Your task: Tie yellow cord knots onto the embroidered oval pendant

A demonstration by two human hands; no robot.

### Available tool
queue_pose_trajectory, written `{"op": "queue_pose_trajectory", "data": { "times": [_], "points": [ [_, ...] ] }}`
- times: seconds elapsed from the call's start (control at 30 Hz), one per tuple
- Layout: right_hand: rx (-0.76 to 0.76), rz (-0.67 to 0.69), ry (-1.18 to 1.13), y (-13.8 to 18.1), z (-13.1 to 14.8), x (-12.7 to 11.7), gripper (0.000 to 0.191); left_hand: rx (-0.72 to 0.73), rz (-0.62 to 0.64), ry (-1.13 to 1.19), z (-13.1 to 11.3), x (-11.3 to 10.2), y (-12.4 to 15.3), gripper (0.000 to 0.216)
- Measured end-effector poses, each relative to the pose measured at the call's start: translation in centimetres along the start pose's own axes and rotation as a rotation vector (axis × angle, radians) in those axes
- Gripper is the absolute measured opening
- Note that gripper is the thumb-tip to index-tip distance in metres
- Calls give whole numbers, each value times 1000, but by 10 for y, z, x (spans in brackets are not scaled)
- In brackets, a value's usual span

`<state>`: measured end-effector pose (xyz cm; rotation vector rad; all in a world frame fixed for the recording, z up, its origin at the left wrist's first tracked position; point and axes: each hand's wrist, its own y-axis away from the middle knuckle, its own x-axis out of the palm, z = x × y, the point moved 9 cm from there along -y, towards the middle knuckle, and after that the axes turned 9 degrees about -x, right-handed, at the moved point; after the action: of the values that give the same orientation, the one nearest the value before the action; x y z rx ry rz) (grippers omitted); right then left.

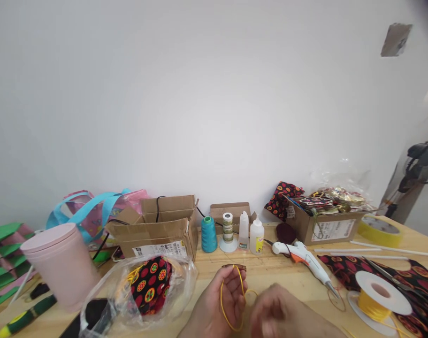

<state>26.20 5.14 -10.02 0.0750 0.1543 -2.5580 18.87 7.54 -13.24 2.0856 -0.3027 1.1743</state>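
No text readable; print too small or blurred. Label spots, relative to fingers of left hand (226,295):
- Beyond and left: open cardboard box (150,231), white label (160,249) on front, dark block plus lines of print.
- Beyond, slightly right: squeeze bottle (256,230), yellow label (259,244). Slimmer bottle (244,229) just beside it, greenish label (243,245) low down.
- Beyond, well right: filled carton (305,225), white sticker (335,230) on front, fine print, reddish mark.
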Motion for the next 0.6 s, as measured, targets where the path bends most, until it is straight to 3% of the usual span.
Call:
{"op": "queue_pose_trajectory", "data": {
  "times": [0.1,0.17,0.33,0.6],
  "points": [
    [-125,-307,-45,-20,2,-34,31,3,-35,-15,3,-1,1,10],
    [-178,-412,-54,-27,-1,-44,30,21,-107,-56,4,-7,0,9],
    [-163,-306,-88,-30,-13,-24,27,114,-179,-164,-1,-12,0,12],
    [-165,-371,229,-26,-7,-32,21,273,-69,-364,-11,-3,1,18]
  ]
}}
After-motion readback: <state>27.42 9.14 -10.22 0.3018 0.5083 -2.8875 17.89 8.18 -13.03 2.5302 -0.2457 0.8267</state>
